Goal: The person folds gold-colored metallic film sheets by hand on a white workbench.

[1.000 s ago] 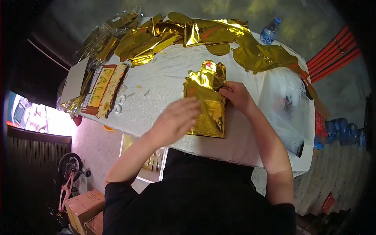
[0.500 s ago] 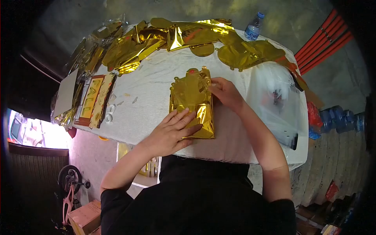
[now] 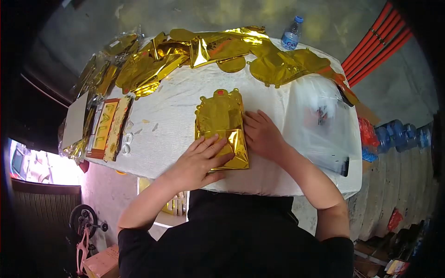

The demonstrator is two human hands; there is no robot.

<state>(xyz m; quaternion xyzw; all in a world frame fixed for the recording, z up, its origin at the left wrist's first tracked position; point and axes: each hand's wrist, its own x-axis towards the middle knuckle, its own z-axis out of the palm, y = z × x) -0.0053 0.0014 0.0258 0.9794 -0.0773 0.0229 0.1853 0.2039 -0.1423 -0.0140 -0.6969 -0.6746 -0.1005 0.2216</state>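
Observation:
A folded gold foil balloon point(image 3: 220, 116) lies flat on the white-covered table point(image 3: 171, 106), its small round tabs along the top and a reddish mark near the top edge. My left hand point(image 3: 201, 162) rests on its lower part with fingers spread. Along the right edge of the foil is my right hand point(image 3: 263, 136), fingers stretched out and slightly bent, the tips at or against the edge. I see nothing held in it, though its underside is hidden.
More gold foil balloons point(image 3: 278, 67) stretch along the back edge. A water bottle point(image 3: 291, 34) stands behind them. Clear plastic bags point(image 3: 315, 125) lie on the right. A printed package point(image 3: 104, 129) and small white rolls point(image 3: 127, 143) are at the left.
My right hand has moved down from the foil's upper right corner to its right side. That corner now lies flatter. My left hand stays on the lower part.

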